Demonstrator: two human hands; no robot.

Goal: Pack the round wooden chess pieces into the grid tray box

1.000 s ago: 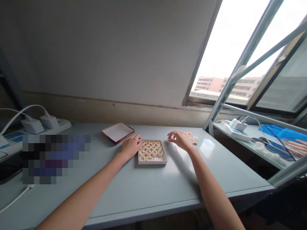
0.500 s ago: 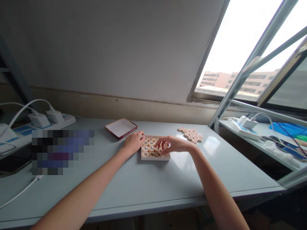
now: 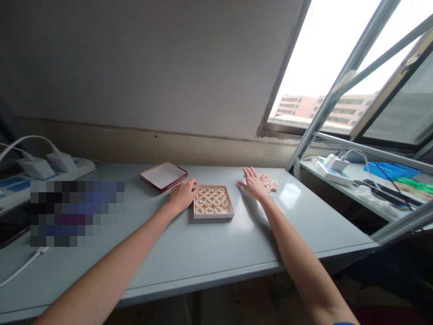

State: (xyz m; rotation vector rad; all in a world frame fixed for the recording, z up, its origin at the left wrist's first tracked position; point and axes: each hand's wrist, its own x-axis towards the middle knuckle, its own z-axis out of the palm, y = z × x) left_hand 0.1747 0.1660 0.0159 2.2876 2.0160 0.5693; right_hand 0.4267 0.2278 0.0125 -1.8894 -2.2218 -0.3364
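Item: wooden xiangqi pieces (image 3: 211, 201), flat discs in tight rows in an open white tray (image 3: 214, 215) on a grey table (image 3: 203, 253); more lie in a loose heap (image 3: 269, 183) to the R. Est. light, stiff, a bit slick (pinch yours by the rim, not the face). L hand (image 3: 182, 196): curled, fingertips at tray's L edge, nothing visibly held. R hand (image 3: 253, 184): fingers spread wide, empty, just beside heap. Red-edged lid (image 3: 163, 176) lies beyond L hand.
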